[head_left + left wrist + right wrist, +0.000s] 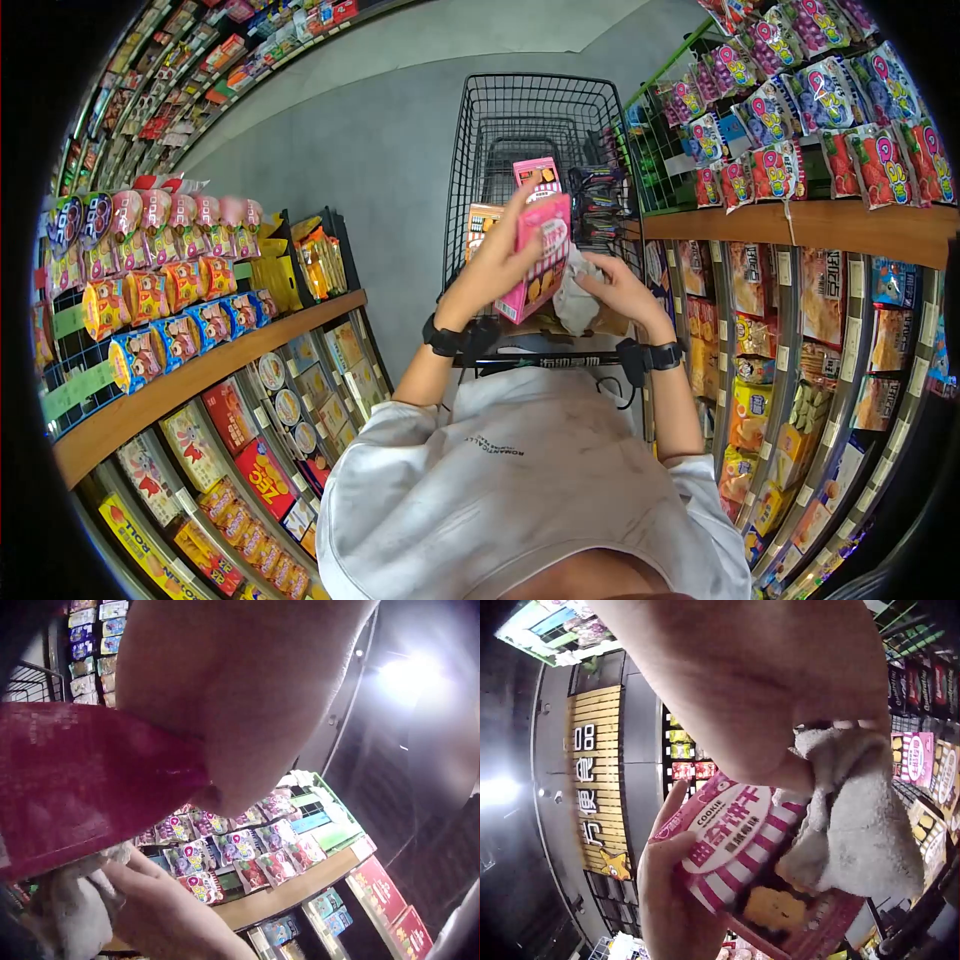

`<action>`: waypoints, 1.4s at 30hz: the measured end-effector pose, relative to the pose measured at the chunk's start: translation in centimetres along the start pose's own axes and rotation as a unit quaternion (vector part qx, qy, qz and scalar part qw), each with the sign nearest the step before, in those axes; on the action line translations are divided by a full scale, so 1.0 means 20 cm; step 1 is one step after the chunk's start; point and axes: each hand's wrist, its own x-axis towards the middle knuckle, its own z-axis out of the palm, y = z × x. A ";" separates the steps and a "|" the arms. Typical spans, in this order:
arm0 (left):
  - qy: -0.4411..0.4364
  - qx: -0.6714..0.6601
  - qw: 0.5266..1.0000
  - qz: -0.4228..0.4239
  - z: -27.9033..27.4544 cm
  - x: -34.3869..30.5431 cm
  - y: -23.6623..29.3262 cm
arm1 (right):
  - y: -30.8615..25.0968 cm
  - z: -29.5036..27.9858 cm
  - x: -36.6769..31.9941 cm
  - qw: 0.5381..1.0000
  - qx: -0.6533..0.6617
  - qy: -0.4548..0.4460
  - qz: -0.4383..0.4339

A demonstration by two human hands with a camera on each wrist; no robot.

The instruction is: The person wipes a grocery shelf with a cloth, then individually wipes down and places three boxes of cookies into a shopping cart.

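Observation:
My left hand grips a pink cookie box above the near end of the shopping cart. The box has a pink-and-white striped front with a picture of cookies, seen in the right wrist view. A greyish-white cloth is pinched in my right hand, close against the box face. In the left wrist view the box's plain pink side fills the left. Inside the cart lie another pink box, an orange-toned cookie box and several dark packs.
Shelves flank the cart on both sides. At the left, a wooden ledge carries bagged sweets; at the right, another ledge sits under hanging candy bags. Grey floor stretches ahead and left of the cart.

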 end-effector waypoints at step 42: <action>-0.199 0.145 0.915 0.320 2.09 -0.47 0.70 | 0.96 0.11 -2.44 0.845 0.182 0.480 -0.149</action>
